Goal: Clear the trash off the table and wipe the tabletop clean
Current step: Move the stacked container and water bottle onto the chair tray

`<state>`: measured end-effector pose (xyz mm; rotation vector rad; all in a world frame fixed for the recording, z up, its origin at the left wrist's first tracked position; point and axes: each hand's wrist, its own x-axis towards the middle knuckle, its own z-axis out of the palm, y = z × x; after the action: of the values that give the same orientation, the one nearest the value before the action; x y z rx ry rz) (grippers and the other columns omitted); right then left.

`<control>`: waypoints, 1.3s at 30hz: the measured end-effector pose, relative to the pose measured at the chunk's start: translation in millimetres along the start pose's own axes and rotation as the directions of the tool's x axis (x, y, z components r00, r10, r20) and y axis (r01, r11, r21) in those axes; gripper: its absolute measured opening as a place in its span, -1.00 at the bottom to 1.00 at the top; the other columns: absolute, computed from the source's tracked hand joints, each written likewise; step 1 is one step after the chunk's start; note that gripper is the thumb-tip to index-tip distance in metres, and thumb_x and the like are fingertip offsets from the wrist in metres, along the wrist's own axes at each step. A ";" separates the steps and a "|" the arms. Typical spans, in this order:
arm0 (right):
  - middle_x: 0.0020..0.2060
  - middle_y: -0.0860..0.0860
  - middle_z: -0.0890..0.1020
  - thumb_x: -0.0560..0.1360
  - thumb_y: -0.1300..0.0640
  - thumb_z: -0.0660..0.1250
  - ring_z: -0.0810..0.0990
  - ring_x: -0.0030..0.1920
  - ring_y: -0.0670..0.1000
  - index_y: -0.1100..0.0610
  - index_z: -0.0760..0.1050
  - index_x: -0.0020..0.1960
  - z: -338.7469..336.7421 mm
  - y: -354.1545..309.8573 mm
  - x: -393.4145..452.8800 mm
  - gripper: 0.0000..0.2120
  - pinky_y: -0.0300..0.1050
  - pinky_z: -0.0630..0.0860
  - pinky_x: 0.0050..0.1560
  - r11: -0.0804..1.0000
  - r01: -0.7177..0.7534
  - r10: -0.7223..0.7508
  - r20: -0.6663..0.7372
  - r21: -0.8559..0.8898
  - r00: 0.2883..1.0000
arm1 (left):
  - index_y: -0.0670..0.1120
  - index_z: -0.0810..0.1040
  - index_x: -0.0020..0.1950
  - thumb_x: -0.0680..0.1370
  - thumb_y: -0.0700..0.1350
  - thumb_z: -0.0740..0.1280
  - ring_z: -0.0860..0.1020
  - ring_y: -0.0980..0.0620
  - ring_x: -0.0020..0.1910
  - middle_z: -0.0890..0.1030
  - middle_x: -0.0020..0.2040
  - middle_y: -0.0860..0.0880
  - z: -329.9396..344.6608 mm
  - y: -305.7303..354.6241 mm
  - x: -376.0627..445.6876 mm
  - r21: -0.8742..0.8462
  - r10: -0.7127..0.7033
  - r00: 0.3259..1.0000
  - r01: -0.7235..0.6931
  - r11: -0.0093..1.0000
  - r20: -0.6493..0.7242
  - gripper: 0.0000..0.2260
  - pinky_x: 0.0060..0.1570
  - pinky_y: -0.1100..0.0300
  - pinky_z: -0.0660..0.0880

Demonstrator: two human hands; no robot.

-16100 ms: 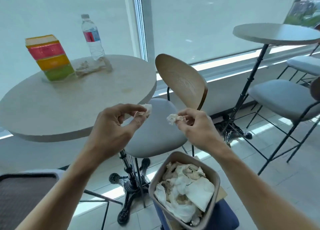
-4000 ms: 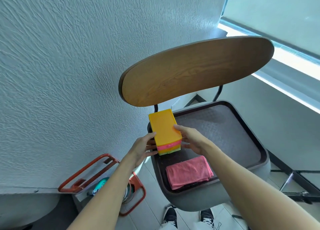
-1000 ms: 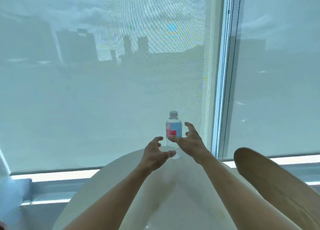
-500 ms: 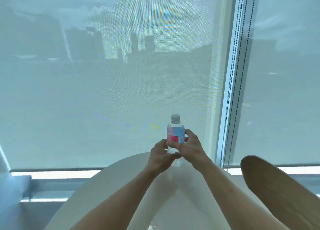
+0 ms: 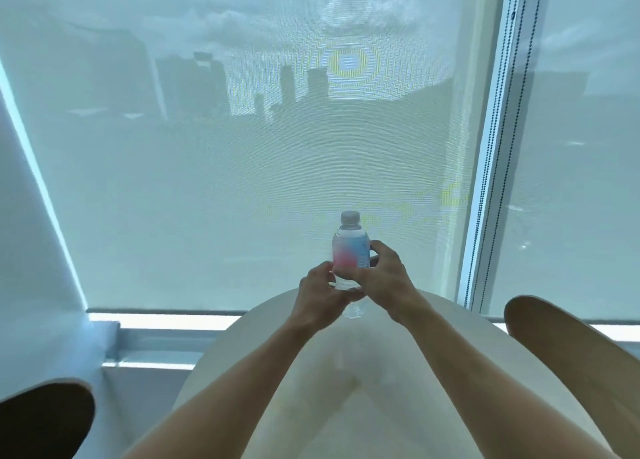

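At centre frame we grip the upright bottle (image 5: pixel 349 251) with both hands, left hand (image 5: pixel 320 297) and right hand (image 5: pixel 382 280) fingers curled round it, at the far edge of the table (image 5: pixel 346 382), before the blind (image 5: pixel 242 181).

The bottle's (image 5: pixel 349 251) lower half is hidden behind the left hand (image 5: pixel 320 297) and right hand (image 5: pixel 384 278), so whether its base touches the counter (image 5: pixel 346 406) cannot be told. Its label is blurred and unreadable. The right hand's far fingers are hidden behind the bottle. Both forearms run off the bottom edge. The near counter is cut by the bottom edge. A chair back (image 5: pixel 571 337) runs off the right edge; another dark chair back (image 5: pixel 41 420) is cut at the lower left.
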<state>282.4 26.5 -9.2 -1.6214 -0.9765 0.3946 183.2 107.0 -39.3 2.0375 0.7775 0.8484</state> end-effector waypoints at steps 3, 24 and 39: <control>-0.07 0.01 0.62 0.36 0.05 0.57 0.63 -0.08 -0.03 0.07 0.47 0.27 17.4 -18.2 -23.9 -0.46 -0.27 0.51 -0.21 1.000 0.018 -0.019 0.033 0.012 0.999 | 0.00 0.58 0.20 0.39 -0.04 0.53 0.61 0.10 -0.05 0.63 -0.04 0.09 -28.4 2.9 -28.0 0.012 0.016 1.000 -0.016 1.000 -0.027 -0.60 -0.09 0.29 0.48; -0.13 0.00 0.66 0.32 0.10 0.59 0.64 -0.14 -0.08 0.06 0.52 0.17 211.2 -138.4 -223.7 -0.54 -0.24 0.50 -0.23 0.988 0.053 -0.109 0.408 0.147 0.906 | 0.01 0.56 0.23 0.36 0.13 0.52 0.54 0.14 -0.15 0.59 -0.08 0.06 -256.1 -45.9 -271.2 0.156 -0.129 0.927 0.194 0.968 -0.353 -0.50 -0.12 0.24 0.47; -0.05 0.06 0.64 0.33 0.22 0.59 0.64 -0.09 -0.04 0.15 0.47 0.17 330.9 -88.1 -325.7 -0.52 -0.23 0.56 -0.15 0.994 -0.019 -0.059 0.655 0.111 0.753 | 0.00 0.58 0.06 0.31 0.02 0.60 0.54 0.20 -0.26 0.62 -0.16 0.09 -291.0 -129.3 -412.4 0.066 -0.402 0.790 0.483 0.873 -0.463 -0.61 -0.28 0.31 0.43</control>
<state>-179.1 -8.4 -104.9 -1.3762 -1.4651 1.0407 -315.0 -14.4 -131.4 1.7055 1.5720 0.9902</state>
